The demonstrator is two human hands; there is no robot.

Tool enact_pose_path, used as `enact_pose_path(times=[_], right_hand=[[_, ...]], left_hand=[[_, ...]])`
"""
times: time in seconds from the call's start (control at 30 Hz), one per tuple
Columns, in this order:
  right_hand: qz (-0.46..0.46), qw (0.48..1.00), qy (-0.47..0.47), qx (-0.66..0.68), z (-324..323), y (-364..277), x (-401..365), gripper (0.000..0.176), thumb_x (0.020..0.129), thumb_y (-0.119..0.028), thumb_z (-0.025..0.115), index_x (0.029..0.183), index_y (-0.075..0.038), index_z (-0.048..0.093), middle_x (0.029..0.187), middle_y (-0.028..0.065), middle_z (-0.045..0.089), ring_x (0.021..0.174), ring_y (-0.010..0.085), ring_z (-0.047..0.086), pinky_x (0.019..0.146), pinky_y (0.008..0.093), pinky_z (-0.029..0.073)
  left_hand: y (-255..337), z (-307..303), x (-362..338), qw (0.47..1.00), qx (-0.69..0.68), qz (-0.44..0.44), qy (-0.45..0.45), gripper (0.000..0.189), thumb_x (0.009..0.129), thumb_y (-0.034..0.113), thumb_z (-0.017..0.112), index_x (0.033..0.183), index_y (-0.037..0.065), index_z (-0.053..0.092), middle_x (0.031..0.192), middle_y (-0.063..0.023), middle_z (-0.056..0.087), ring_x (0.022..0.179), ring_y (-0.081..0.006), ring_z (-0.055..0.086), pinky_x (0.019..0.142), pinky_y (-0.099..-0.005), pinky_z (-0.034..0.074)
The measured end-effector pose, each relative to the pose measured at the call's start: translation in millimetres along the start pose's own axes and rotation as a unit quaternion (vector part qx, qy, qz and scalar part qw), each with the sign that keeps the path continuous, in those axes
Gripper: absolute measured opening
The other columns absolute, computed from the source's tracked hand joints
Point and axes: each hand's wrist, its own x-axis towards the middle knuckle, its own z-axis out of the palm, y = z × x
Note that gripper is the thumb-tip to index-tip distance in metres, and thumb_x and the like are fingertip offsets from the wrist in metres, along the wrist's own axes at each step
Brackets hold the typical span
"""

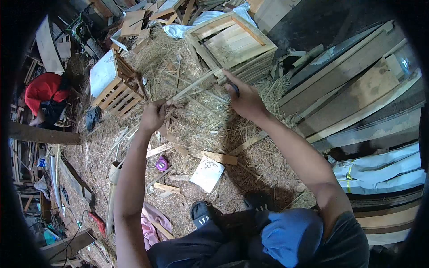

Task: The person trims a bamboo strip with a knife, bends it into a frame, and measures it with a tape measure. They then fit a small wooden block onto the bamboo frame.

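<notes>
A thin, pale wooden strip [195, 85] slants up and to the right in front of me. My left hand [153, 117] is closed around its near end. At the far end, the index finger of my right hand [248, 102] stretches out towards the strip, beside the corner of a wooden frame stack [203, 54]. The other fingers of that hand are curled around a small dark object [233, 89], mostly hidden, whose kind I cannot make out.
Shavings and offcuts cover the floor. A slatted crate [117, 96] stands to the left, and long boards [339, 89] are stacked at right. By my feet lie a purple tape measure [161, 164] and a white sheet [208, 173]. A person in red [42, 94] crouches far left.
</notes>
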Motion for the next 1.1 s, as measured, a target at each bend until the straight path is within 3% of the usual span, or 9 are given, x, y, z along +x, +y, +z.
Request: enact_pose_path(times=[0.2,0.37,0.43,0.57,0.63,0.7,0.8,0.87,1.1], right_hand=[[0.016,0.997,-0.009,0.074,-24.2,-16.9,10.4,0.052,0.102,-0.019,0.048,0.154,-0.014,0.044,0.129,0.0256,0.065,0.120,0.0443,0.062,0.104,0.0477,0.047],[-0.043,0.988,0.074,0.127,-17.1,-22.3,7.1,0.051,0.104,-0.021,0.047,0.154,-0.016,0.044,0.137,0.0231,0.062,0.126,0.0436,0.059,0.109,0.0459,0.045],[0.048,0.997,-0.042,0.043,-5.2,-0.9,0.0,0.050,0.104,-0.023,0.049,0.154,-0.018,0.045,0.143,0.0219,0.058,0.131,0.0427,0.055,0.112,0.0452,0.043],[0.061,0.995,-0.037,0.074,-4.9,6.8,1.8,0.050,0.105,-0.026,0.051,0.154,-0.018,0.045,0.142,0.0219,0.059,0.131,0.0421,0.056,0.114,0.0461,0.040],[-0.038,0.997,0.046,0.057,-2.9,14.9,-8.1,0.051,0.106,-0.030,0.052,0.154,-0.017,0.044,0.129,0.0260,0.065,0.113,0.0432,0.066,0.103,0.0479,0.048],[0.027,0.997,0.062,0.040,-6.8,13.4,-31.4,0.049,0.106,-0.032,0.052,0.150,-0.012,0.048,0.119,0.0256,0.068,0.104,0.0413,0.069,0.094,0.0476,0.051],[0.093,0.993,0.063,0.042,-8.8,48.0,-74.0,0.044,0.105,-0.037,0.055,0.131,-0.001,0.057,0.092,0.0204,0.072,0.082,0.0331,0.073,0.071,0.0445,0.054],[0.204,0.978,-0.017,0.032,-29.6,41.6,-103.4,0.041,0.104,-0.037,0.058,0.120,0.000,0.058,0.085,0.0192,0.071,0.081,0.0315,0.073,0.069,0.0425,0.054],[0.109,0.990,-0.021,-0.086,-39.6,108.3,-185.5,0.043,0.096,-0.042,0.069,0.116,-0.005,0.065,0.083,0.0185,0.071,0.081,0.0392,0.072,0.069,0.0445,0.055]], left_hand=[[17.1,-3.9,-0.4,0.999,0.022,-0.045,-0.016,0.031,0.103,0.026,0.061,0.091,-0.002,0.068,0.069,-0.0265,0.059,0.059,-0.0422,0.053,0.063,-0.0480,0.045],[15.9,-4.1,-1.7,0.998,0.022,-0.055,-0.026,0.030,0.102,0.026,0.062,0.093,-0.002,0.069,0.070,-0.0269,0.060,0.060,-0.0418,0.055,0.064,-0.0468,0.047],[20.0,-4.3,-2.6,0.998,0.023,-0.055,-0.020,0.030,0.102,0.026,0.062,0.094,-0.002,0.069,0.070,-0.0267,0.059,0.060,-0.0411,0.055,0.064,-0.0465,0.047],[19.4,-2.9,-6.2,0.999,0.015,-0.049,-0.009,0.030,0.102,0.027,0.062,0.095,-0.001,0.070,0.070,-0.0259,0.061,0.061,-0.0397,0.055,0.065,-0.0454,0.048],[14.8,-8.3,-2.6,0.999,0.032,-0.040,-0.004,0.031,0.103,0.028,0.062,0.096,-0.001,0.071,0.071,-0.0258,0.061,0.060,-0.0384,0.055,0.065,-0.0447,0.048],[5.0,-13.6,-5.4,0.999,-0.016,-0.036,-0.008,0.029,0.103,0.023,0.063,0.101,-0.003,0.073,0.065,-0.0115,0.061,0.062,-0.0125,0.048,0.059,-0.0343,0.042],[-1.8,-29.7,-13.7,0.987,-0.134,-0.080,-0.031,0.036,0.106,0.031,0.059,0.097,0.001,0.075,0.062,-0.0066,0.060,0.057,-0.0154,0.051,0.058,-0.0348,0.043],[3.9,-42.4,-23.6,0.977,-0.188,-0.094,-0.037,0.037,0.107,0.032,0.058,0.097,0.001,0.075,0.061,0.0020,0.052,0.059,-0.0084,0.044,0.055,-0.0307,0.037],[6.2,-54.6,-43.7,0.961,-0.244,-0.116,-0.063,0.038,0.106,0.035,0.060,0.088,0.003,0.070,0.059,0.0042,0.049,0.054,-0.0057,0.039,0.051,-0.0280,0.030]])
